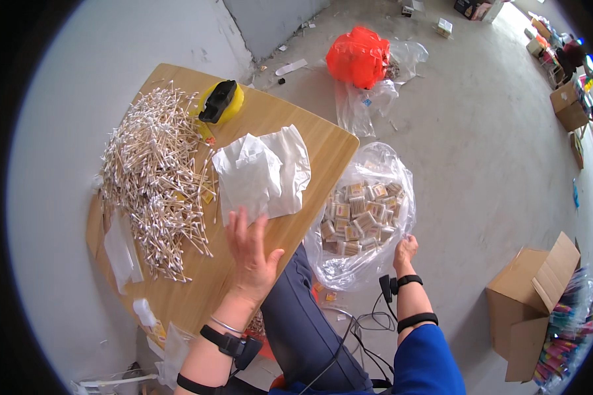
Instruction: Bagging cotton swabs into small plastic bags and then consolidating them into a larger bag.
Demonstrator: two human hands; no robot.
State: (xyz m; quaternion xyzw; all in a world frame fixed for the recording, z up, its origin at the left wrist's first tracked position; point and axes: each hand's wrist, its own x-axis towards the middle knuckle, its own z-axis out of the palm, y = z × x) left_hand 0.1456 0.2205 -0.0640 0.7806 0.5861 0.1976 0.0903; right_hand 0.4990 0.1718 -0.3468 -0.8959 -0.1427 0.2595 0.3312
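My left hand (249, 260) rests over the wooden table (326, 148) with its fingers spread, the fingertips at the lower edge of some crumpled white sheets (250, 171). Nothing is held in it. My right hand (406, 249) is closed at the rim of a clear plastic bag (383, 158), which stands off the table's right edge. Inside the bag lie several small packs of cotton swabs (357, 217). A large heap of loose cotton swabs (153, 178) covers the left part of the tabletop.
A black holder (217, 102) sits on a yellow round thing (234, 108) at the table's far side. Beyond, an orange-red bag (358, 58) lies on the floor. An opened cardboard box (520, 276) stands at right, with colourful packages beside it. Black cables (369, 322) hang near my leg.
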